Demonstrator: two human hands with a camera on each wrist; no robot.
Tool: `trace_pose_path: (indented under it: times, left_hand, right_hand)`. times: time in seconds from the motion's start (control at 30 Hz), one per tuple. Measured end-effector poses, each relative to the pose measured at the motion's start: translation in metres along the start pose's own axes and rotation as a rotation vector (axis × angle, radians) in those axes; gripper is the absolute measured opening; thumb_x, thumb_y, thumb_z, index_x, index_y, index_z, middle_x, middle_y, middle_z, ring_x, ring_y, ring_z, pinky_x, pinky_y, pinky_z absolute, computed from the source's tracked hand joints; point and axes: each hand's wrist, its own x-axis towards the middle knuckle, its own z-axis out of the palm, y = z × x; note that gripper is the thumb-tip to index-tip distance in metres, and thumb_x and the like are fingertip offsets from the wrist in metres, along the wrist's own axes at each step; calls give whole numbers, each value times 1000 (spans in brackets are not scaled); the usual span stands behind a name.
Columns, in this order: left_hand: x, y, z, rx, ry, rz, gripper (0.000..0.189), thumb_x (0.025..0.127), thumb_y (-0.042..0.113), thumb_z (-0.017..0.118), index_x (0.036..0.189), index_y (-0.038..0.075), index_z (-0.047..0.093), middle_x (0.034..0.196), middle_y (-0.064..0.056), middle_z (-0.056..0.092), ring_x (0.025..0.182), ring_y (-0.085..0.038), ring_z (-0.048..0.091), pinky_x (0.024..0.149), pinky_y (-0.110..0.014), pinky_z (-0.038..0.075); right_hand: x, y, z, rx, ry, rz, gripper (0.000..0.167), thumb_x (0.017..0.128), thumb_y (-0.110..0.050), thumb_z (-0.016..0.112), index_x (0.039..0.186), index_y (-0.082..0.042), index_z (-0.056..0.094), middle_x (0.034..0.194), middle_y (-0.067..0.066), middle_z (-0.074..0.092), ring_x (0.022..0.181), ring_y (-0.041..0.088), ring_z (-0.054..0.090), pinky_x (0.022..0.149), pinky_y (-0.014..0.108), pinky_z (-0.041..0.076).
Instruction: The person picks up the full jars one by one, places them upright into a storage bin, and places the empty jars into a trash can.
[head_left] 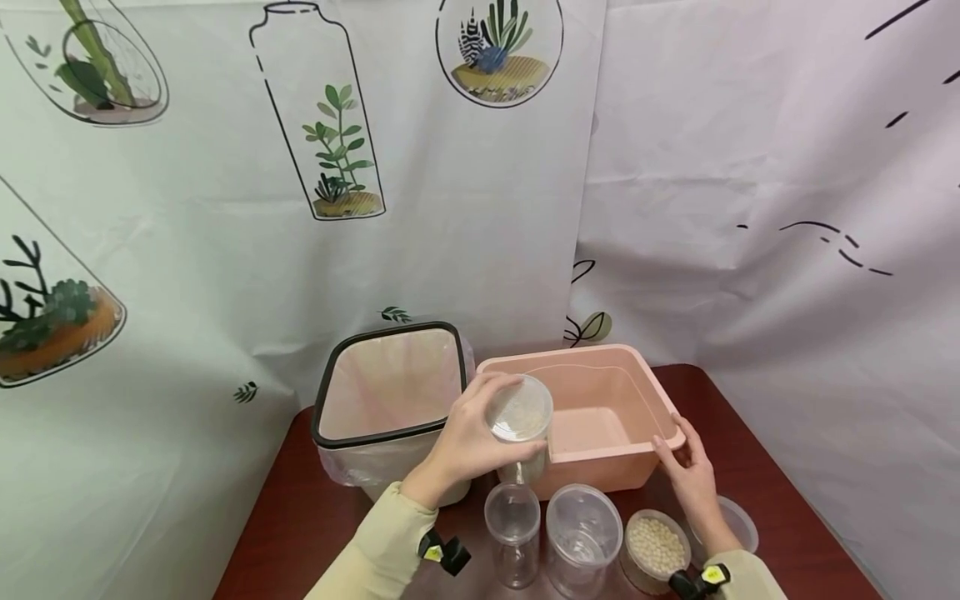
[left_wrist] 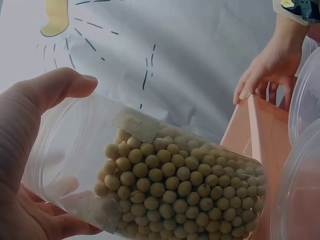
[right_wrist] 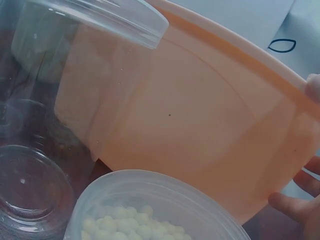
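My left hand (head_left: 471, 433) grips a lidded clear plastic jar (head_left: 520, 412) near its top, above the front left edge of a pink basin (head_left: 592, 477). In the left wrist view, round tan soybeans (left_wrist: 185, 187) fill much of this jar, and whitish tape patches stick to its side. At the basin's front right corner, my right hand (head_left: 693, 483) holds the rim between thumb and fingers. The right wrist view shows the fingers of that hand (right_wrist: 302, 205) at the edge of the basin wall (right_wrist: 200, 125).
A white bin (head_left: 367, 467) with a black rim and a plastic liner stands left of the basin. In front are a narrow clear jar (head_left: 512, 542), a wider clear jar (head_left: 583, 542) and a jar of pale beans (head_left: 657, 546). Another clear round piece (head_left: 738, 523) lies beside my right wrist.
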Motion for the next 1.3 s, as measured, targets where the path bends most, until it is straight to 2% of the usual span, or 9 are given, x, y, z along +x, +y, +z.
trace_pose_path:
  times: [0.13, 0.33, 0.43, 0.53, 0.67, 0.77, 1.1, 1.3]
  left_hand:
    - [8, -2, 8, 11, 5, 11, 73, 57, 37, 87, 120, 15, 58, 116, 2, 50, 104, -12, 49, 82, -32, 45]
    - [19, -8, 22, 95, -14, -4, 72, 56, 41, 86, 119, 18, 59, 115, 4, 53, 115, -17, 36, 87, -39, 39]
    - [23, -13, 28, 127, -25, -14, 73, 57, 44, 85, 120, 18, 58, 116, 4, 54, 113, -16, 39, 86, -38, 39]
    - [29, -17, 32, 152, -27, -6, 74, 58, 46, 84, 121, 18, 57, 114, 3, 55, 106, -14, 47, 92, -40, 31]
    - [33, -22, 37, 138, -29, -22, 74, 60, 47, 83, 122, 17, 56, 112, 0, 53, 98, -14, 51, 89, -33, 38]
    - [37, -24, 42, 112, -29, -56, 74, 61, 45, 84, 121, 14, 56, 113, -2, 52, 98, -15, 52, 77, -30, 47]
    - [51, -28, 55, 131, -89, -138, 76, 62, 51, 81, 124, 16, 53, 112, -5, 50, 91, -16, 54, 74, -28, 47]
    - [57, -36, 67, 139, -123, -161, 76, 61, 49, 82, 122, 15, 54, 110, -6, 51, 92, -17, 52, 76, -29, 46]
  right_hand:
    - [1, -1, 0, 11, 1, -9, 63, 92, -27, 59, 146, -22, 28, 145, 13, 28, 98, -5, 45, 72, 15, 48]
    - [1, 1, 0, 32, 2, -5, 63, 92, -22, 59, 147, -17, 27, 145, 15, 28, 95, -7, 45, 70, 14, 48]
    - [2, 3, -1, 37, 5, -2, 63, 92, -21, 59, 146, -16, 27, 146, 15, 27, 95, -7, 45, 69, 13, 48]
    - [2, 4, 0, 39, 6, -4, 63, 92, -21, 59, 146, -16, 27, 146, 14, 27, 96, -7, 45, 70, 14, 48]
    - [2, 3, 0, 38, 4, -13, 63, 92, -22, 59, 146, -17, 27, 146, 14, 28, 97, -6, 45, 70, 14, 48]
    - [2, 2, 1, 34, 5, -22, 63, 92, -22, 59, 146, -17, 27, 146, 14, 28, 97, -7, 45, 70, 14, 48]
    - [-2, 0, 2, 39, 17, -37, 61, 92, -22, 59, 146, -18, 29, 144, 14, 30, 96, -7, 46, 71, 15, 48]
    - [-1, 1, 1, 39, 22, -36, 61, 92, -23, 59, 145, -18, 30, 144, 13, 29, 97, -5, 46, 72, 16, 48]
